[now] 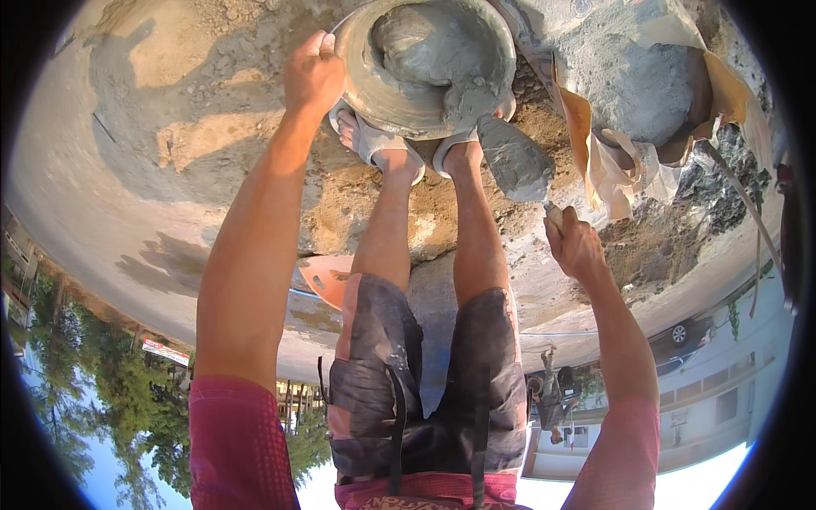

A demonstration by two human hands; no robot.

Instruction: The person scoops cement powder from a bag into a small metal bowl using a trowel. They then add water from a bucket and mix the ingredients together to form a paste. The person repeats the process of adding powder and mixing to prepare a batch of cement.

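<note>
A round bucket [395,115] stands on the ground at my feet, its inside smeared with grey mortar. Wet mortar [440,48] is heaped in it and also hangs over the near right rim. My left hand [313,76] is closed at the bucket's left side around its thin wire handle [341,20]. In my right hand [574,242] is the grip of a mason's trowel [517,162]. The blade, coated with mortar, points up and left towards the bucket's near right rim. Whether its tip touches the bucket is hard to tell.
An open paper sack [580,127] of grey powder [628,89] stands to the right of the bucket. A shovel-like long handle [743,185] leans beyond it. An orange plastic piece [328,280] lies behind my left leg. Another person [549,395] is in the background.
</note>
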